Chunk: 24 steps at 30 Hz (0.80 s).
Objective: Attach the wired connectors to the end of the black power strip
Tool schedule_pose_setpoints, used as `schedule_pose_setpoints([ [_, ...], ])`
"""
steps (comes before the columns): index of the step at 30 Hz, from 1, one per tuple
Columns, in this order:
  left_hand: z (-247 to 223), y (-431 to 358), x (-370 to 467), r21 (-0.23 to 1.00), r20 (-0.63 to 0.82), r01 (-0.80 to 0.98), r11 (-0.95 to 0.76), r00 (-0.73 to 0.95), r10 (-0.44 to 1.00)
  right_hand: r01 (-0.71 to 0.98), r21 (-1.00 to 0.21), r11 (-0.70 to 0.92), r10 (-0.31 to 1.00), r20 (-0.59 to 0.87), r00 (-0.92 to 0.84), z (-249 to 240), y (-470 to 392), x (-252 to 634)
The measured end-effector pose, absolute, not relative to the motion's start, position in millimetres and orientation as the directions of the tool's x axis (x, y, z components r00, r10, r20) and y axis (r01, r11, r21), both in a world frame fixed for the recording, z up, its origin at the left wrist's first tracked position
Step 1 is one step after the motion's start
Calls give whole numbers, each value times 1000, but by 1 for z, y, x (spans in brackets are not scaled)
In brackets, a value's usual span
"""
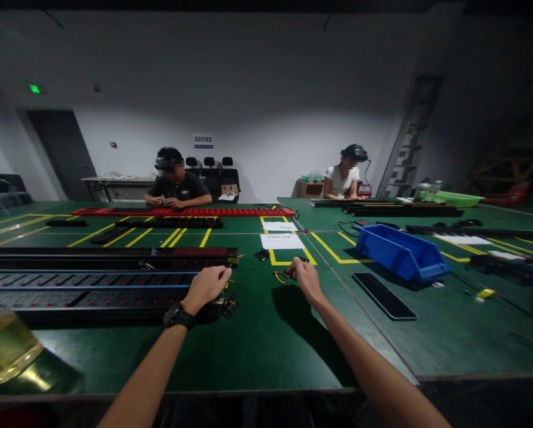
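Note:
My left hand [209,285] rests on the right end of a long black power strip unit [92,288] with blue lines and red switches, fingers curled around a thin yellow wire. My right hand [304,274] pinches a small yellow-and-black wire piece [281,276] just above the green table [257,345]. A black watch sits on my left wrist. A small black connector [229,307] lies beside the strip's end.
A blue bin [400,252] and a flat black panel [383,295] lie to the right. White paper sheets [281,240] sit ahead. A bottle of yellow liquid [5,345] stands near left. Two people sit at the far side by a red strip [181,211].

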<state>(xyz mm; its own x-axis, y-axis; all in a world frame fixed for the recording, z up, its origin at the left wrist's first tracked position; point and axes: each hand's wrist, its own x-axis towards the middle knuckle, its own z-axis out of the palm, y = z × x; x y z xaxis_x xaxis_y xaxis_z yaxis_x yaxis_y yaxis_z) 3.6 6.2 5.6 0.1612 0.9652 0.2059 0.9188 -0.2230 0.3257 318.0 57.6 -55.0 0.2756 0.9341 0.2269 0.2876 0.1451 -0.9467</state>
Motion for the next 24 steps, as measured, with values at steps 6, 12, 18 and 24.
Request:
schedule_pose_setpoints([
  [6,4,8,-2,375,194,908,-189,123,973,430,-903,11,886,209,414,-50,66,348],
  [12,6,3,2,334,207,923,-189,124,970,480,-877,-12,896,203,394,-46,61,340],
  [18,9,0,3,307,177,938,-162,111,978,620,-784,-32,903,244,355,-42,53,333],
  [24,10,0,4,290,149,941,-176,138,979,701,-712,-42,916,252,312,-42,50,330],
])
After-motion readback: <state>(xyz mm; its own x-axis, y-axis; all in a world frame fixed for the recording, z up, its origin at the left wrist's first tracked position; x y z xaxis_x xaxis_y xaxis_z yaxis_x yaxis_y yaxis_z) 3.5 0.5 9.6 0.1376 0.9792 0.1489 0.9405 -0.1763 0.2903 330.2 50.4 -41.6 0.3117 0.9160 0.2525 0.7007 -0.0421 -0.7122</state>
